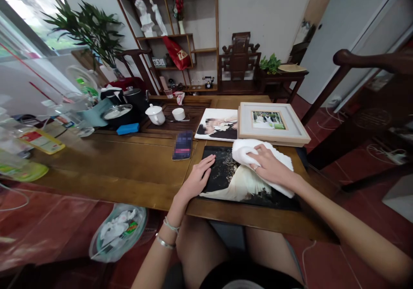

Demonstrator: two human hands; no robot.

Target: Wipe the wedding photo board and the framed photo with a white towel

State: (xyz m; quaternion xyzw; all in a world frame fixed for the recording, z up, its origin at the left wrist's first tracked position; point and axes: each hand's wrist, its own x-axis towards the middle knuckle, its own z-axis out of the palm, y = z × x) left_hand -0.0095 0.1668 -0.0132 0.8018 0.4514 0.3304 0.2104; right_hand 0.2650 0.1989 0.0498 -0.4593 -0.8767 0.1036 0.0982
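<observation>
A dark photo panel with a white dress on it lies flat at the near edge of the wooden table. My left hand rests flat on the panel's left edge, fingers stretched out. My right hand presses a white cloth onto the panel's upper right part, fingers spread over the cloth. Just behind lie a second photo print and a pale framed photo.
A phone lies left of the panel. Farther back stand a tea tray with a white teapot, a cup, a kettle and a blue box. A lined waste bin sits on the floor at left. A dark wooden chair is at right.
</observation>
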